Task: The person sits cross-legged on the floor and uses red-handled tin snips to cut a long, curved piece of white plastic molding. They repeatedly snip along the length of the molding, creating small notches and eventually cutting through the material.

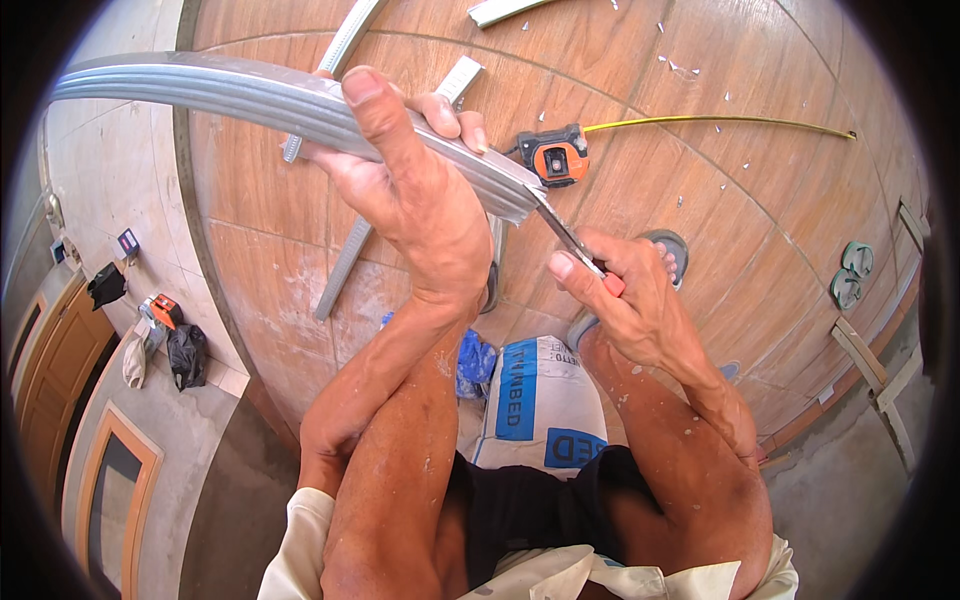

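A long ribbed metal profile (225, 90) runs from the upper left to the middle of the view. My left hand (420, 220) is closed around it near its right end, thumb on top. In my right hand (645, 305) are tin snips (568, 234) with a red handle end showing. Their blades meet the cut end of the profile; whether they bite into the metal I cannot make out. Just beyond that end, a black and orange tape measure (556, 160) lies on the floor with its yellow tape (720, 119) pulled out to the right.
More metal strips (343, 270) lie on the wood-look tiles beneath my left hand. Small metal offcuts (680, 69) are scattered at the far right. A white and blue sack (540, 400) is between my legs. Green sandals (852, 272) and wooden pieces (862, 358) lie along the right side.
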A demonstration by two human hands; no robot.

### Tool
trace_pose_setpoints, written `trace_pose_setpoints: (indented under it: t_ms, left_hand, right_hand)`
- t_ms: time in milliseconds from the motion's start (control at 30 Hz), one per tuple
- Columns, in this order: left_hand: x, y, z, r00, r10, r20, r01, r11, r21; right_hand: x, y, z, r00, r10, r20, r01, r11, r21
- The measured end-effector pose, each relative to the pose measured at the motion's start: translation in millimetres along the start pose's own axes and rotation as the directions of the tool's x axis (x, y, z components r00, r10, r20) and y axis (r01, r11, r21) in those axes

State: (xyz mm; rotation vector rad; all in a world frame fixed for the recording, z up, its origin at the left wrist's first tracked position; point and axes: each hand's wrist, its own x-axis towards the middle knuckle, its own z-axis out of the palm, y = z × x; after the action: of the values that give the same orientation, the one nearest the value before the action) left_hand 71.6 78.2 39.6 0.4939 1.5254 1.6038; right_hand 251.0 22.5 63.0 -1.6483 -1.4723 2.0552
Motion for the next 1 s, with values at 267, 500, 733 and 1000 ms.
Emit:
trace_pose_setpoints:
  t_ms: [267,500,733,1000]
  left_hand:
    - [-1.9,-0.8,-0.3,1.000,-0.013,0.013,0.013,1.000,-0.008]
    - [4.8,-7.5,-9.9,0.989,-0.143,0.035,0.146,0.983,-0.115]
    - [34.0,-9.2,-26.0,0.946,-0.281,0.160,0.309,0.931,-0.196]
    - [35.0,-24.1,-40.2,0.828,-0.467,0.311,0.547,0.795,-0.262]
  right_hand:
    - [-0.2,8.4,8.3,0.994,-0.081,-0.079,0.085,0.995,0.051]
    - [-2.1,11.7,7.9,0.999,-0.045,-0.025,0.045,0.998,-0.035]
    - [-8.4,19.8,-4.2,0.979,0.029,0.203,-0.062,0.985,0.159]
    - [-4.1,7.1,-3.4,0.951,0.060,0.304,-0.105,0.986,0.133]
